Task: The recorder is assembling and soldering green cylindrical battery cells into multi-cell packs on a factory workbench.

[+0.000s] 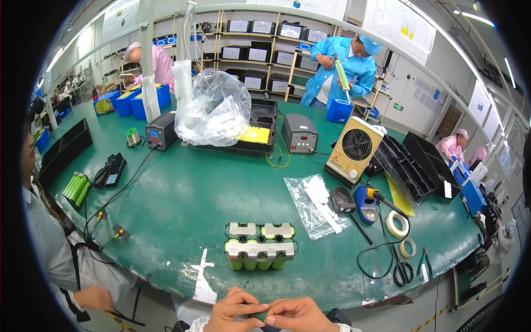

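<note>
At the near edge of the table, my left hand (233, 312) and my right hand (303, 314) meet, fingertips pinched together. Between them is a small dark green piece (259, 316), mostly covered by my fingers; its kind is not clear. Just beyond my hands stands a battery pack (259, 264) of upright green cells in black holders, with silvery metal strips across the top. White paper scraps (204, 285) lie on the table to the left of the pack.
Right: a soldering iron (376, 195) in its blue stand, tape rolls (396, 223), scissors (403, 271), pliers (425, 262), and a fan unit (354, 149). A plastic bag with white strips (316, 206) lies nearer. Left: green cells (76, 189), cables, and a seated co-worker's hand (94, 299).
</note>
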Demonstrator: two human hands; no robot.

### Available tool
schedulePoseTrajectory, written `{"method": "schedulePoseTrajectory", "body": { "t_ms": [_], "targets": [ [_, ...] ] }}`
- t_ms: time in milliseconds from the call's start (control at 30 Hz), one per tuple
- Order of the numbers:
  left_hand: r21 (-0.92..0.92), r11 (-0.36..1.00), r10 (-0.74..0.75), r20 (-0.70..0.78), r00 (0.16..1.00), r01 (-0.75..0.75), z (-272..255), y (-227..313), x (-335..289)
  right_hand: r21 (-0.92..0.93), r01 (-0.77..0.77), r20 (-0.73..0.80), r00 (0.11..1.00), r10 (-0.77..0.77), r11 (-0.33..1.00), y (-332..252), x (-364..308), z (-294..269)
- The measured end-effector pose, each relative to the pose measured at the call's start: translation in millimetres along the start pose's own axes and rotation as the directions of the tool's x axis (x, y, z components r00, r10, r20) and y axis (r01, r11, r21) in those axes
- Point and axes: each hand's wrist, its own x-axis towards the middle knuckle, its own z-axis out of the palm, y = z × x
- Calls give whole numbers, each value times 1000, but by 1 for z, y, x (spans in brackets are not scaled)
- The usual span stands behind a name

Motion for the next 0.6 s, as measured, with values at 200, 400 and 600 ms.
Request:
{"method": "schedulePoseTrajectory", "body": {
  "t_ms": [200, 400, 600],
  "targets": [
    [109, 992, 62, 38, 997, -66, -4, -3, 0, -92, -102, -57, 994, 97, 990, 18, 4, -16],
    [-66, 997, -44, -25, 999, 43, 3, -6, -2, -86, 71, -74, 994, -78, 994, 34, 9, -19],
    [57, 998, -38, -53, 998, 41, 6, -6, -1, -112, 152, -85, 983, -162, 982, 36, 4, -13]
  ]
}}
